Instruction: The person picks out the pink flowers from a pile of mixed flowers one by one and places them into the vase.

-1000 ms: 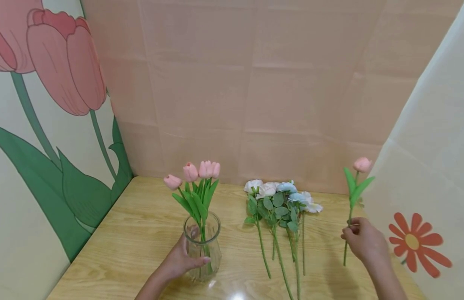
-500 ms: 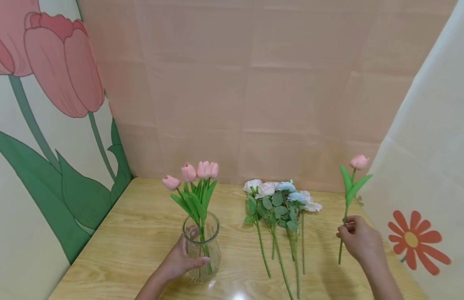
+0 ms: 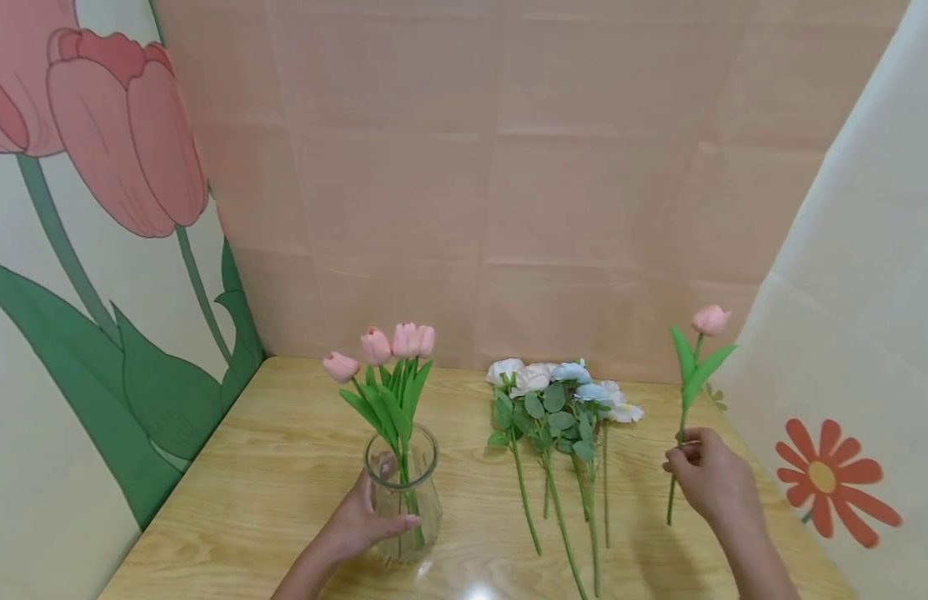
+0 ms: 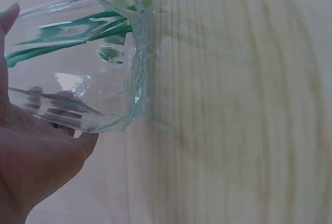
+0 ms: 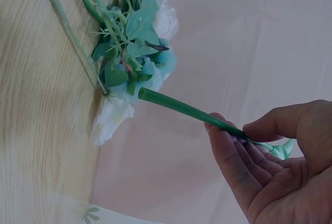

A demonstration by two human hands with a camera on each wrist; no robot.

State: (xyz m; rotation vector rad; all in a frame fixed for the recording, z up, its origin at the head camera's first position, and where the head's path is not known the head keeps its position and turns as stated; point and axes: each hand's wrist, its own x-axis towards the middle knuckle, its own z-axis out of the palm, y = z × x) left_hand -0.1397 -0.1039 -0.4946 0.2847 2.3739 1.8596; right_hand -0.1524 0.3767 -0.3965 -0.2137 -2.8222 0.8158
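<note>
A clear glass vase (image 3: 426,508) stands on the table with several pink tulips (image 3: 375,346) leaning in it. My left hand (image 3: 362,521) grips the vase from its left side, thumb across the front; the left wrist view shows the faceted glass (image 4: 78,79) and green stems inside. On the right, my right hand (image 3: 714,475) pinches the stem of a single pink tulip (image 3: 709,321) between thumb and fingers. That tulip is upright above the table, its bloom on top. In the right wrist view the cut end of its green stem (image 5: 176,107) sticks out past the fingers.
Between the hands, several white and light blue flowers (image 3: 534,379) lie on the wooden table (image 3: 283,450), stems toward me. A pink-brown backdrop (image 3: 494,208) rises behind the table. Printed sheets flank it, with large tulips (image 3: 126,142) at left and a red-orange flower (image 3: 824,475) at right.
My right hand has moved a little to the left, carrying the single tulip with it. The left hand keeps its hold on the vase, which stays in place.
</note>
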